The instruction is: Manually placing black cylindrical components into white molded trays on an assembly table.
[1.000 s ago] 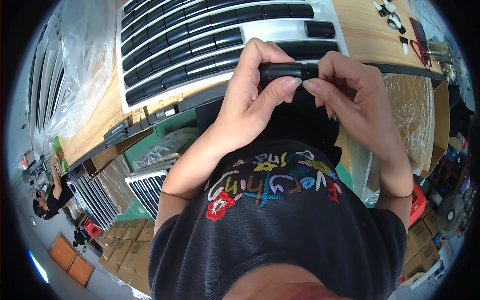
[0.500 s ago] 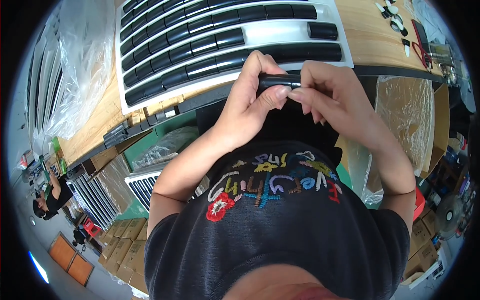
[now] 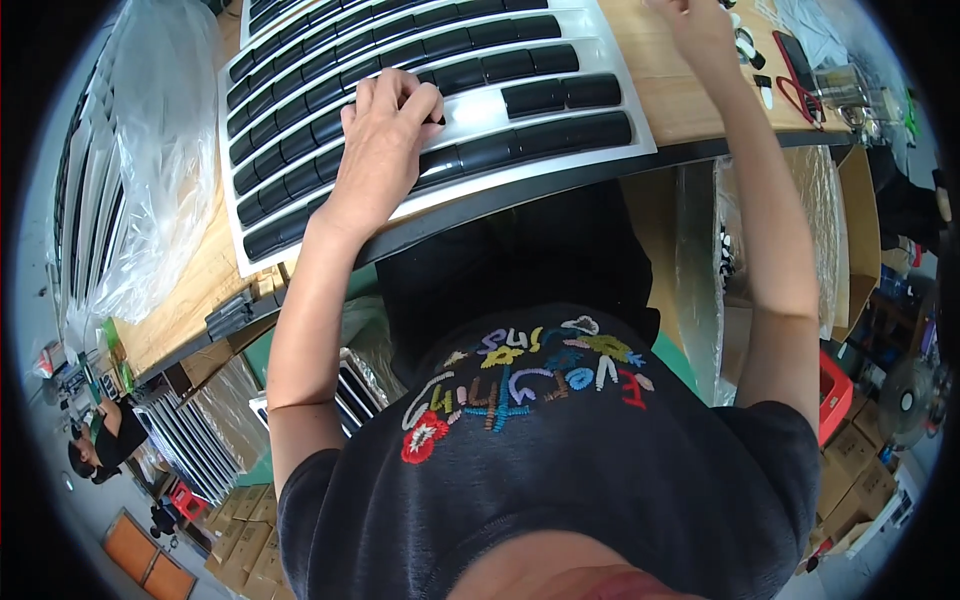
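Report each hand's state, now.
Left hand: fingers curled over a black piece at the white tray; grip unclear.
Right hand: partly cut off by the top edge; cannot tell.

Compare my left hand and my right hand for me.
Your left hand is over the white tray, while your right hand is off to the tray's right. The left hand lies within the picture, fingers bent down at a row of black cylindrical pieces; the right hand is cut by the top edge, so its grip can't be told. Both hands are bare.
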Motion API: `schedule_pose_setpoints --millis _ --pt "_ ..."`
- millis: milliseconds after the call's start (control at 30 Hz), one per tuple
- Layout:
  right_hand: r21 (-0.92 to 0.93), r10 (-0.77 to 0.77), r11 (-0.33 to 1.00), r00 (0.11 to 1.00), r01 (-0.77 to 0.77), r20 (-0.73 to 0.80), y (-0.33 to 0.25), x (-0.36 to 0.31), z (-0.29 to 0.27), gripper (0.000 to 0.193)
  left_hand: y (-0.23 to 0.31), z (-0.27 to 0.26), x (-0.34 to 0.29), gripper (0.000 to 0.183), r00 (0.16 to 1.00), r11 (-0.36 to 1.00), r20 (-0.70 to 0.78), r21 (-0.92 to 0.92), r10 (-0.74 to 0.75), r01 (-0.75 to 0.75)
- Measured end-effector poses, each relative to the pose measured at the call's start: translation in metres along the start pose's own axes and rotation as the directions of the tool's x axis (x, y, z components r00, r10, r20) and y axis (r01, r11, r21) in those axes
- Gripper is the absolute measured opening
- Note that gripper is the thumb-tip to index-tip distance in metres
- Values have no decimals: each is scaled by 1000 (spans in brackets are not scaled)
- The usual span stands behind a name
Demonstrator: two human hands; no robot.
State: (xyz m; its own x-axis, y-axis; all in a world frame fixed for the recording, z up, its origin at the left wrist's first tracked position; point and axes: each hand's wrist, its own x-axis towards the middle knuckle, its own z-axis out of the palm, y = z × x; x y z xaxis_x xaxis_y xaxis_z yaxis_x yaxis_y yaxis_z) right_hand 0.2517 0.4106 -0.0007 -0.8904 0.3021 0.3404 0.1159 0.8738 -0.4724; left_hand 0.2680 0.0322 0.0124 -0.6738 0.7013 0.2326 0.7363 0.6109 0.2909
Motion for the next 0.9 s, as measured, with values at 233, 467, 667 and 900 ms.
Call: schedule_pose_setpoints --millis 233,467,667,900 --pt "-65 185 979 973 -195 -135 65 51 29 24 24 9 2 31 936 780 -236 -622 -260 60" --pt "450 -168 891 963 59 208 0 -13 -5 29 57 22 -12 23 890 -61 85 -996 -448 64" --pt "654 -184 735 876 -179 446 -128 -110 -55 18 65 29 -8 23 920 -67 42 -998 -390 17" --pt "675 -356 735 811 -64 464 -145 -117 -59 15 71 15 -12 26 962 47 25 -998 -270 39"
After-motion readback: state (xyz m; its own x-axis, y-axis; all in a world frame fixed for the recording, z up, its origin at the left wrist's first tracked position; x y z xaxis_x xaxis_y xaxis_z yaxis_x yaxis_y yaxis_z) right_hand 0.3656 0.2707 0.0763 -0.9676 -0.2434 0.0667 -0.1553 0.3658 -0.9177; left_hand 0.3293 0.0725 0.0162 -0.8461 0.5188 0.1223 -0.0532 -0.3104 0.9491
